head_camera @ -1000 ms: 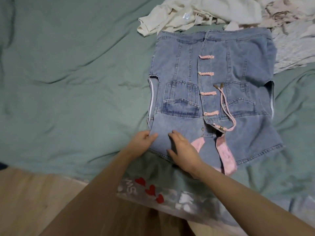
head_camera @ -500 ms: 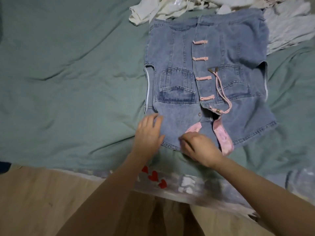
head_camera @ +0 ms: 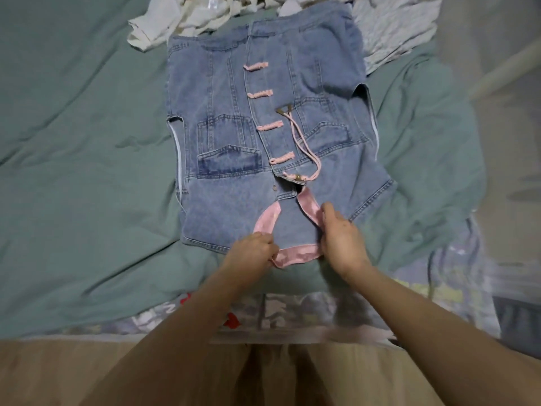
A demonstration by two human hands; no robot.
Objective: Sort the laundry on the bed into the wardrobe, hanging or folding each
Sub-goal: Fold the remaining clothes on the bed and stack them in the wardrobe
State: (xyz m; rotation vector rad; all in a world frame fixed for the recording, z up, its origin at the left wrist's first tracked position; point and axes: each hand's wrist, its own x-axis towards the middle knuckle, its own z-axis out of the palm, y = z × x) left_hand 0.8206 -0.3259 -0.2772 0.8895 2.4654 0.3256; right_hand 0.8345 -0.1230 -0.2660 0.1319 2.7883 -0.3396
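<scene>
A sleeveless blue denim top (head_camera: 228, 197) with pink button loops and a pink cord lies flat on the green bed sheet (head_camera: 73, 177), its collar end toward me. Its pink satin collar (head_camera: 295, 254) is spread out at the near hem. My left hand (head_camera: 248, 254) pinches the collar's left end. My right hand (head_camera: 341, 241) grips the collar's right strip beside the denim edge.
A heap of white and pale laundry (head_camera: 205, 16) lies at the far end, partly under the denim. A patterned sheet with red hearts (head_camera: 234, 319) hangs over the near bed edge above the wooden floor (head_camera: 44, 373).
My hands left the denim's lower panel and took hold of the pink collar, pulling it out flat. My view shifted closer and to the left.
</scene>
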